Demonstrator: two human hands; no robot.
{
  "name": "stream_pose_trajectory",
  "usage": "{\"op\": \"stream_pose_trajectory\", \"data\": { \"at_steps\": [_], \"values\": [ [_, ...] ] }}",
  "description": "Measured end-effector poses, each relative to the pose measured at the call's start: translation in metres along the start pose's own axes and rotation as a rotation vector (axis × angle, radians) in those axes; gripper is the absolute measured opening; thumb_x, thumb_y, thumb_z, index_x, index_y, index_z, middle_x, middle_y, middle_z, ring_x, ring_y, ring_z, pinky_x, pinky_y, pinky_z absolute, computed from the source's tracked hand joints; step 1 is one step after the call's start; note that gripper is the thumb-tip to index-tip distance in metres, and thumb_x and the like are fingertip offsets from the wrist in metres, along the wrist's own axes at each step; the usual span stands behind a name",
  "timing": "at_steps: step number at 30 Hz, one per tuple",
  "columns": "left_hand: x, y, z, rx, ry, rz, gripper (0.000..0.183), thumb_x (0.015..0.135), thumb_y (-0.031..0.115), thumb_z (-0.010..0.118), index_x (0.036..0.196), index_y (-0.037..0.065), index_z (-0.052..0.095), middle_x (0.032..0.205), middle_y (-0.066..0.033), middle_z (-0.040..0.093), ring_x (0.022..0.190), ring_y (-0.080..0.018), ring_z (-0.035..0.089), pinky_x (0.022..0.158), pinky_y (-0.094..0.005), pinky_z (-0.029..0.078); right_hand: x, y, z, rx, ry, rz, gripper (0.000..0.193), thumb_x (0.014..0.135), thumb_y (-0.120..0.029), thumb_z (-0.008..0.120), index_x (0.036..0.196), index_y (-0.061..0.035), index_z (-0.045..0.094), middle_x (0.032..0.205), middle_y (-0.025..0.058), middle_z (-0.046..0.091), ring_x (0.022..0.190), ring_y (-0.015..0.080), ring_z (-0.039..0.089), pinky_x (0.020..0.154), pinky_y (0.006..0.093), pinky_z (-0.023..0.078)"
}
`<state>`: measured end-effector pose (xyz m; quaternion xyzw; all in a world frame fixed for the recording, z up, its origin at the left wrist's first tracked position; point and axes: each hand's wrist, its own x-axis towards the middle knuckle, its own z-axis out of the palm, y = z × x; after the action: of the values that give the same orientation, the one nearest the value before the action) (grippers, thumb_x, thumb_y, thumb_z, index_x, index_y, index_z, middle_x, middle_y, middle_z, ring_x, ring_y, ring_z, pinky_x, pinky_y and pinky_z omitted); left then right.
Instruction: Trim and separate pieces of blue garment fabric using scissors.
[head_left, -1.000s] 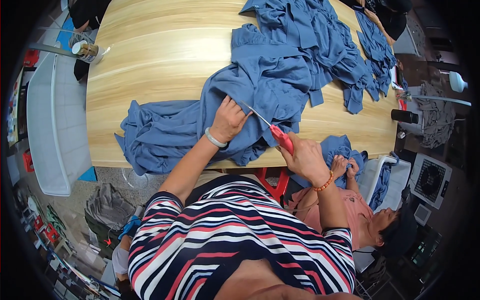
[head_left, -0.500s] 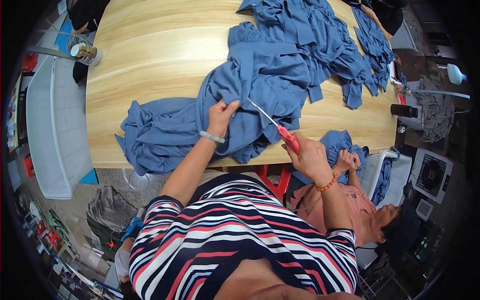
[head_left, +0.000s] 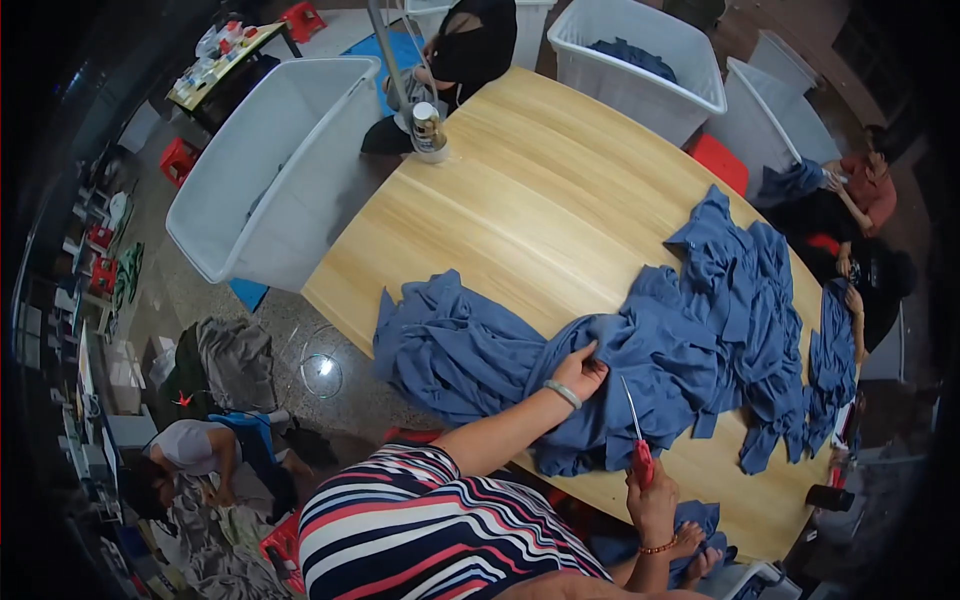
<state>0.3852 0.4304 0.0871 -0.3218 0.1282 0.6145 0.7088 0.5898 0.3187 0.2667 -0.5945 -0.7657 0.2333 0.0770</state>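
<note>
A blue cloth garment (head_left: 655, 335) lies crumpled on the wooden table (head_left: 510, 210) in front of me. My left hand (head_left: 578, 376) rests at its near side, thumb and fingers closed on a fold of the cloth. To the right, my right hand (head_left: 655, 500) grips the red handle of a pair of scissors (head_left: 641, 458). Their thin metal blade points away from me over the blue cloth, near my left hand; I cannot tell whether the tip touches it. More blue fabric (head_left: 450, 345) is bunched to the left, and further blue garments (head_left: 760, 310) spread to the right.
A can (head_left: 427, 125) stands by a metal pole at the table's far left corner. White bins (head_left: 275, 165) surround the table, one with blue cloth inside. Several people sit around; a co-worker's hands (head_left: 700, 555) are close on my right. A black cylinder (head_left: 829, 497) is near the right edge.
The view has swung, so the table appears turned and more of the room shows. My left hand still holds the cloth, and the scissors stay in my right hand.
</note>
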Motion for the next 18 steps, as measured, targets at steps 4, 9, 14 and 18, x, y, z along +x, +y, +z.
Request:
{"op": "stream_pose_trajectory", "data": {
  "at_steps": [4, 9, 14, 18],
  "values": [
    [-0.022, -0.004, 0.009, -0.029, -0.018, 0.071, 0.006, 0.084, 0.008, 0.069, 0.084, 0.006, 0.063, 0.082, -0.0060, 0.066, 0.070, -0.0176, 0.063, 0.060, -0.0296, 0.056, -0.004, 0.000, 0.000, -0.048, -0.015, 0.010, 0.020, 0.082, -0.020, 0.065, 0.086, -0.0049, 0.052, 0.067, 0.0216, 0.059, 0.066, 0.0428, 0.059, 0.058, 0.0496, 0.044],
    [-0.024, -0.004, 0.005, -0.072, -0.038, 0.135, 0.010, 0.088, 0.009, 0.062, 0.095, 0.002, 0.060, 0.093, -0.0111, 0.065, 0.083, -0.0261, 0.065, 0.076, -0.0363, 0.058, -0.013, 0.008, -0.001, -0.070, -0.060, 0.029, 0.021, 0.082, -0.020, 0.065, 0.090, -0.0050, 0.054, 0.069, 0.0218, 0.060, 0.067, 0.0428, 0.059, 0.061, 0.0499, 0.044],
    [-0.022, -0.011, -0.006, 0.175, -0.023, 0.240, 0.011, 0.090, 0.013, 0.060, 0.089, 0.002, 0.059, 0.082, -0.0083, 0.063, 0.074, -0.0219, 0.062, 0.075, -0.0346, 0.055, -0.026, 0.007, 0.003, -0.041, -0.085, 0.021, 0.022, 0.082, -0.022, 0.064, 0.091, -0.0054, 0.054, 0.069, 0.0214, 0.060, 0.068, 0.0425, 0.060, 0.063, 0.0505, 0.044],
    [-0.024, -0.039, -0.029, 1.460, -0.168, 0.919, 0.026, 0.084, 0.018, 0.066, 0.070, 0.000, 0.052, 0.060, -0.0072, 0.051, 0.058, -0.0085, 0.046, 0.053, -0.0310, 0.038, -0.043, 0.008, -0.005, -0.107, -0.129, 0.140, 0.020, 0.083, -0.020, 0.063, 0.095, -0.0038, 0.060, 0.070, 0.0182, 0.063, 0.068, 0.0398, 0.062, 0.063, 0.0466, 0.048]
  ]
}}
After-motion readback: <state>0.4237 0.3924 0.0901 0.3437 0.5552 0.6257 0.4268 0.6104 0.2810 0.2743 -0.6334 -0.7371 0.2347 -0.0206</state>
